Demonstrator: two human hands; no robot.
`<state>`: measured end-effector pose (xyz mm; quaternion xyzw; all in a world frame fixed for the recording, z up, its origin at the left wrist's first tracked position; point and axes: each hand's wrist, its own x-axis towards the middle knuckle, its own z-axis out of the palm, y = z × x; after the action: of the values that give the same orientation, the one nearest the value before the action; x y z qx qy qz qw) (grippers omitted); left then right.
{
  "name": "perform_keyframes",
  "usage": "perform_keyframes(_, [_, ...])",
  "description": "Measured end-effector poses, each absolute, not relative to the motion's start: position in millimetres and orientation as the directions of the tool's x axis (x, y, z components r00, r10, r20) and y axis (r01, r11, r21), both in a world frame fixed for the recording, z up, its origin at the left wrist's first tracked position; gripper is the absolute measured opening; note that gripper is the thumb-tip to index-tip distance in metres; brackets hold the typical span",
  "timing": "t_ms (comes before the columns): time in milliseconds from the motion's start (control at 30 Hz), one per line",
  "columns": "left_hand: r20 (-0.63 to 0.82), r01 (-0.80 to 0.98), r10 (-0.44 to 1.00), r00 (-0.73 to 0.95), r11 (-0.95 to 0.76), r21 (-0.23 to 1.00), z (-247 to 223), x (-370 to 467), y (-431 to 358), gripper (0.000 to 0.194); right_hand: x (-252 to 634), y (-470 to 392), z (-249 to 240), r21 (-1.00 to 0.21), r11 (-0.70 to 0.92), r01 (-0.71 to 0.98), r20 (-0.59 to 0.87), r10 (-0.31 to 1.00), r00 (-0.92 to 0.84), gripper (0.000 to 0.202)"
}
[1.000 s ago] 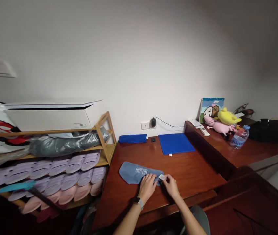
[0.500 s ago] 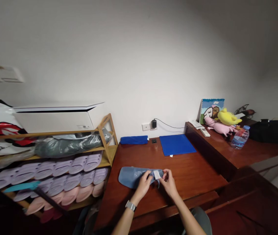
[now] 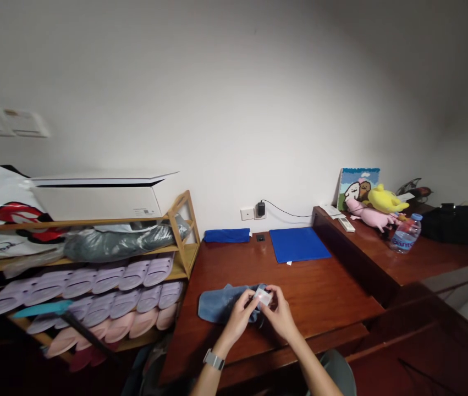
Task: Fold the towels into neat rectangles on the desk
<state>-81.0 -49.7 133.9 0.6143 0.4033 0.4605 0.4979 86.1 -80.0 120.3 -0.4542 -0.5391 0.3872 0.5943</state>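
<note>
A blue-grey cloth item [image 3: 216, 306] lies on the brown desk, its left part flat and its right end bunched up under my hands. My left hand [image 3: 242, 311], with a watch on the wrist, pinches the bunched end beside a small white tag [image 3: 263, 297]. From the right, my right hand [image 3: 278, 312] grips the same end, thumb and fingers at the tag's edge. Further back on the desk are a folded blue cloth [image 3: 227, 236] and a flat blue square cloth [image 3: 298, 245].
At left, a wooden rack [image 3: 182, 247] holds purple and pink slippers, wrapped goods and a white box [image 3: 97, 202]. On the right-hand raised surface are a water bottle [image 3: 406, 235], plush toys [image 3: 386, 199], a remote [image 3: 346, 224] and a black bag [image 3: 460, 223].
Both hands have shifted slightly left with the bunched end. The lettering on the blue-grey item no longer reads clearly, and the tag sits at a different angle.
</note>
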Motion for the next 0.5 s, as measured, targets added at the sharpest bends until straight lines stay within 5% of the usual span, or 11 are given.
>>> perform_keyframes(200, [0.189,0.045,0.954,0.231,-0.205,0.978,142.7,-89.0,-51.7,0.050,81.1,-88.8,130.7,-0.950,0.306,0.059,0.309,0.950,0.048,0.050])
perform_keyframes(500, [0.187,0.005,0.982,0.039,-0.188,0.982,161.7,-112.1,-47.3,0.056,100.9,-79.3,130.7,-0.954,0.286,0.087,0.298,0.929,0.219,0.054])
